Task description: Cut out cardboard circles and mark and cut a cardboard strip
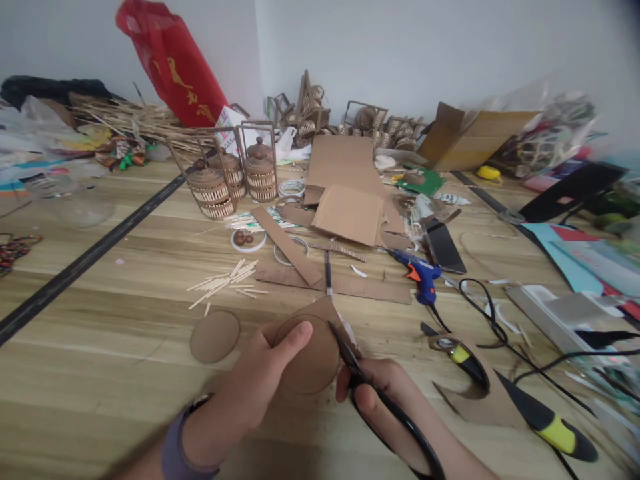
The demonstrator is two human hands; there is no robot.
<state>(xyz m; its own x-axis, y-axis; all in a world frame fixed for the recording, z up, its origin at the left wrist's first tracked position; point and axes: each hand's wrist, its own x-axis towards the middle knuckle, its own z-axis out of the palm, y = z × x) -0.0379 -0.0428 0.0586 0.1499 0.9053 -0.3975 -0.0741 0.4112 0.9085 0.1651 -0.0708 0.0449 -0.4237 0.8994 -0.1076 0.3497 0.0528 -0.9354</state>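
Note:
My left hand grips a piece of brown cardboard, thumb on top and the other fingers hidden beneath. A round outline shows on this cardboard, part of its edge cut along the curve. In my right hand is a pair of black-handled scissors, its blades at the right edge of the cardboard. To the left of my left hand a cut cardboard disc lies flat on the wooden table.
Thin wooden sticks lie beyond the disc. Cardboard strips, a blue glue gun with its cable, and a yellow-black utility knife lie around. Small lidded baskets stand behind; a cardboard box sits at the back right.

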